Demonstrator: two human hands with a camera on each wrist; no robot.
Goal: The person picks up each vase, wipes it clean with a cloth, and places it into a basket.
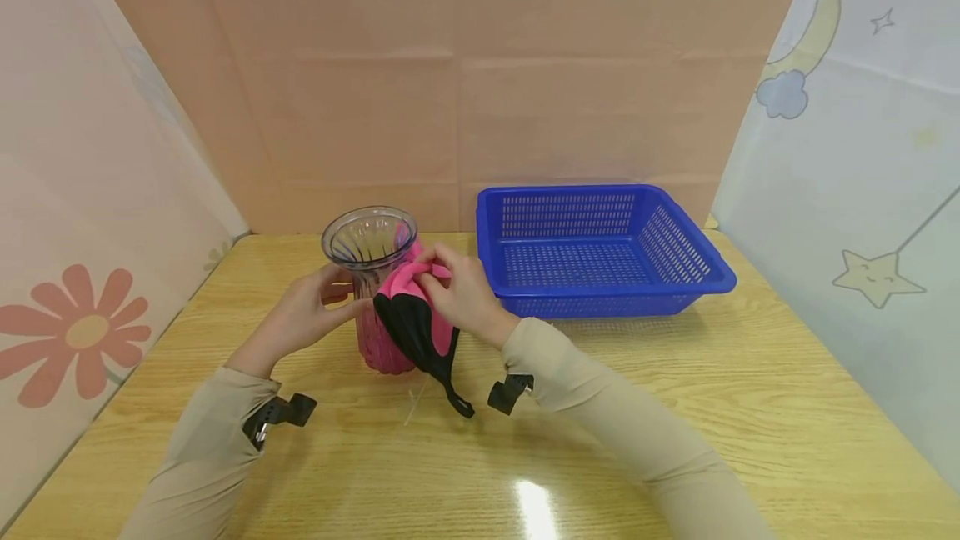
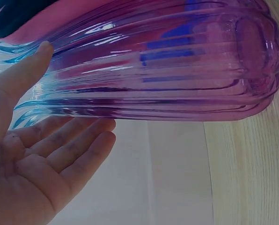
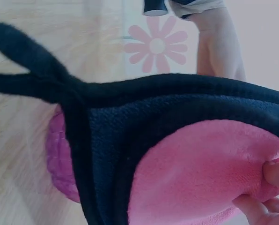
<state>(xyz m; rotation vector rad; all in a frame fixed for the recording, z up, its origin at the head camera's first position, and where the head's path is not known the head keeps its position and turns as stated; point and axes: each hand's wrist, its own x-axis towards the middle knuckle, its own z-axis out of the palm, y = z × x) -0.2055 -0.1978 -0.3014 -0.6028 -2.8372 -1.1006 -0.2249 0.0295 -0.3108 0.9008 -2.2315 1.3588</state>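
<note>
A ribbed glass vase (image 1: 378, 348), clear at the flared rim and pink toward the base, stands upright on the table. My left hand (image 1: 303, 315) holds it at the left side; the left wrist view shows the thumb along the near side of the vase (image 2: 177, 70) and the fingers beyond it. A soft pink and black cloth (image 1: 408, 332) with a hanging loop drapes against the vase's right side. My right hand (image 1: 467, 294) pinches the cloth's pink part near the vase rim. In the right wrist view the cloth (image 3: 191, 164) hides most of the vase.
A blue perforated plastic basket (image 1: 607, 305) stands at the back right of the wooden table (image 1: 420, 473). A thin clear strip (image 1: 414, 407) shows below the vase. Fabric walls border the table at the back and sides.
</note>
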